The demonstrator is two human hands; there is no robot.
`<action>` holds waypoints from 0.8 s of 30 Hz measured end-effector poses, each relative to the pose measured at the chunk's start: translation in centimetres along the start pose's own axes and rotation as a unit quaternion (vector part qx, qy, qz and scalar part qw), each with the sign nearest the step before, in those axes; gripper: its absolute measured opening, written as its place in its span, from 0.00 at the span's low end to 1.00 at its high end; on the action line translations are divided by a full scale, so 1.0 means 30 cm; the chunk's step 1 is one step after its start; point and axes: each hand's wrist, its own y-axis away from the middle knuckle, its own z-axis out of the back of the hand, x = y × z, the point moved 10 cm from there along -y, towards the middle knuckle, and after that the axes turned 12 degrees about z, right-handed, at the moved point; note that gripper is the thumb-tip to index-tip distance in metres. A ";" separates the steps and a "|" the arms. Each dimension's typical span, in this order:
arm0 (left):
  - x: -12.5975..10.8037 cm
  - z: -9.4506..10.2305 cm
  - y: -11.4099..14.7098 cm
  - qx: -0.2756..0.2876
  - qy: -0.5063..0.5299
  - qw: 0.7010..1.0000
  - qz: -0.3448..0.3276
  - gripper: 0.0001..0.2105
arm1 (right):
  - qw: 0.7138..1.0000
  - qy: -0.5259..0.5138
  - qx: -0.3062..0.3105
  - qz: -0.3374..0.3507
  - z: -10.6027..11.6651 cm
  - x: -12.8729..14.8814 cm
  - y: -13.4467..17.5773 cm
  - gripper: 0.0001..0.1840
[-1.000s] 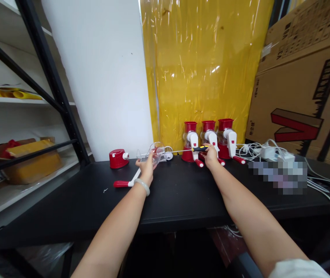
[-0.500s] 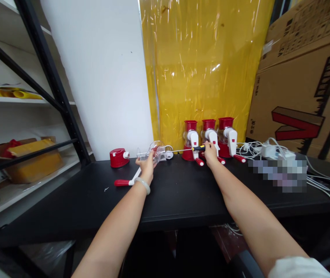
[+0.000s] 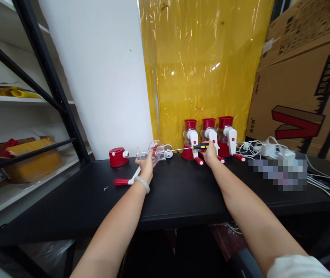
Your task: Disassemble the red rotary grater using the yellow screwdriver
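Observation:
My left hand [image 3: 146, 168] is closed around the clear plastic body of a rotary grater [image 3: 159, 152], which lies on its side just above or on the table. My right hand [image 3: 210, 153] grips a screwdriver [image 3: 200, 146] by its black and yellow handle. Its thin shaft points left to the clear body; whether the tip touches a screw is too small to tell. A white crank with a red handle [image 3: 121, 182] rests below my left hand. Left of that hand sits a red grater part [image 3: 118, 157] with a white knob.
Three red and white rotary graters [image 3: 192, 139] stand upright close behind my right hand. White cables and adapters [image 3: 269, 150] lie to the right, beside a large cardboard box [image 3: 295, 85]. A black-framed shelf [image 3: 46, 65] flanks the black table [image 3: 176, 193] on the left.
My right fingers have shifted on the screwdriver, and more of its handle now shows. The left hand and clear grater body stay in nearly the same place.

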 end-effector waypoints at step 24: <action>-0.002 0.009 0.011 -0.010 0.029 0.999 0.017 0.38 | 0.988 0.119 0.071 0.067 -0.015 0.037 0.011 0.20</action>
